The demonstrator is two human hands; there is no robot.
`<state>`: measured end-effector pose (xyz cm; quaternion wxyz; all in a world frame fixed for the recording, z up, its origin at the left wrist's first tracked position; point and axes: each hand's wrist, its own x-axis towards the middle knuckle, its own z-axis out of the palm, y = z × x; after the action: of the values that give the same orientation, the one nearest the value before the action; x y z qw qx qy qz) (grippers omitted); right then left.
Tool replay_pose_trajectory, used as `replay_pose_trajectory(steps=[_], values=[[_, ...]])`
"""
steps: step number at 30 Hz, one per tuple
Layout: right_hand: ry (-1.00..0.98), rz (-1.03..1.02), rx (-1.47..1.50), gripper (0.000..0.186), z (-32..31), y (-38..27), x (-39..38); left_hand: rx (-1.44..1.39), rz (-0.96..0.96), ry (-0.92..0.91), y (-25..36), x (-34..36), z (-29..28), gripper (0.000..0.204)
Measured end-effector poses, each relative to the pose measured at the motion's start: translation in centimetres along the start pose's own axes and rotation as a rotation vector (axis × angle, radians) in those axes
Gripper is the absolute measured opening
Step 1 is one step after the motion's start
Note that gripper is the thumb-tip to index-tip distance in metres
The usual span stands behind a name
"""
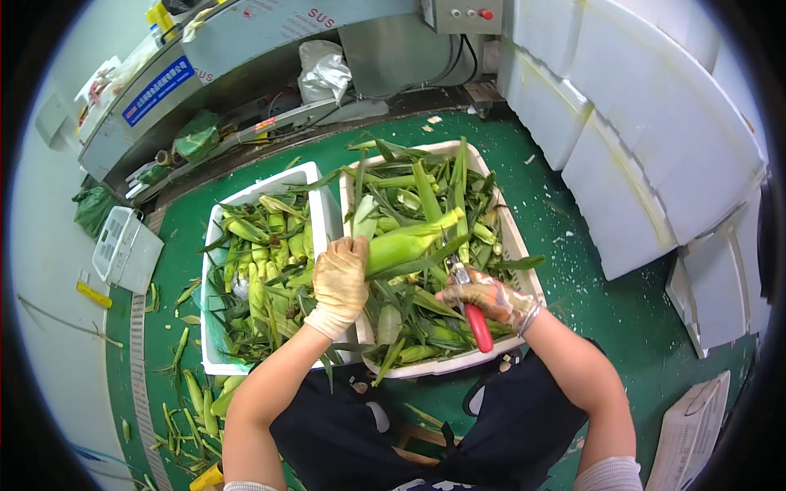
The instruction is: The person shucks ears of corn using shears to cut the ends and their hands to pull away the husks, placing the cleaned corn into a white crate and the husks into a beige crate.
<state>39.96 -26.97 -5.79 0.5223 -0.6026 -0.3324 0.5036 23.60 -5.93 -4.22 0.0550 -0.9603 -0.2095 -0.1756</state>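
Note:
Gloved in a stained white work glove, my left hand (pixel 341 280) grips an ear of corn (pixel 401 249) in its green husk, its stalk end pointing right. My right hand (pixel 490 299), in a dirty glove, is closed round red-handled pruning shears (pixel 479 329). The blades reach up beside the stalk end; whether they touch it I cannot tell. Both hands are above a cream plastic crate (pixel 526 270) heaped with husks, long leaves and stalk pieces. To its left, a white foam box (pixel 326 214) holds several husked-in corn ears (pixel 260 299).
Leaf scraps and stalks (pixel 196 401) litter the green floor (pixel 565 327) at left. White foam boxes (pixel 606 155) are stacked at right. A steel machine (pixel 270 37) runs along the back. A white basket (pixel 127 250) is at far left, a pale box (pixel 689 430) at lower right.

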Motion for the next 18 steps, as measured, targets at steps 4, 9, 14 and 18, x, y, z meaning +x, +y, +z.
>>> replay_pose_trajectory(steps=[4, 9, 14, 18], values=[[-0.088, 0.300, 0.376, 0.028, -0.5, 0.9, 0.9, 0.119, 0.149, 0.013, 1.8, -1.5, 2.2, 0.017], [-0.187, -0.054, -0.008, 0.027, -0.8, 4.8, 2.5, 0.106, 0.178, -0.043, 1.2, -1.8, 2.4, 0.064], [0.048, 0.145, -0.294, 0.035, 0.1, 4.5, 3.5, 0.072, 0.157, 0.048, -0.2, -1.0, 1.6, 0.059], [0.294, 0.126, -0.635, 0.040, 1.9, 3.3, 2.7, -0.172, 0.072, 0.057, -2.0, -0.3, 1.1, 0.057]])
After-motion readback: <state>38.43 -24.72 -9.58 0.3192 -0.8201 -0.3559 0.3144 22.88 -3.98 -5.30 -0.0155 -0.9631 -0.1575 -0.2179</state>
